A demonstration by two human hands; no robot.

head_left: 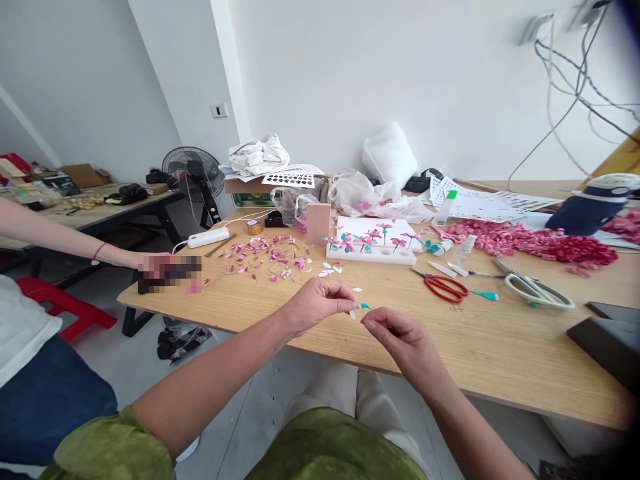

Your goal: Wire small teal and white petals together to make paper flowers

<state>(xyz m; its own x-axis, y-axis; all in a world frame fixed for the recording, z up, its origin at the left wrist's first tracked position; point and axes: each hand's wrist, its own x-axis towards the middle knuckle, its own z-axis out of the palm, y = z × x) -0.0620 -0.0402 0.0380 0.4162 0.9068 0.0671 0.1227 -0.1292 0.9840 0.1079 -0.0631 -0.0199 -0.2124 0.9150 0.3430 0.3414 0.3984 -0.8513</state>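
Note:
My left hand (323, 303) is raised over the front of the table, thumb and forefinger pinched on a small teal-and-white petal piece (365, 306). A white petal (353, 315) hangs just below those fingertips. Close by on the right, my right hand (397, 333) is closed in a pinch, its fingertips a little below the teal tip; whatever they hold is too small to make out. Loose white petals (327, 269) lie on the wood beyond my left hand. Behind them, pink flowers with teal leaves (373, 237) stand in a white foam block (370, 255).
Pink petals on stems (270, 253) are scattered left of centre. Red-handled scissors (445, 287), white-handled scissors (537, 292) and a pink bundle (530, 240) lie right. A dark blue bottle (590, 207) stands far right. Another person's arm (65, 230) reaches in from the left.

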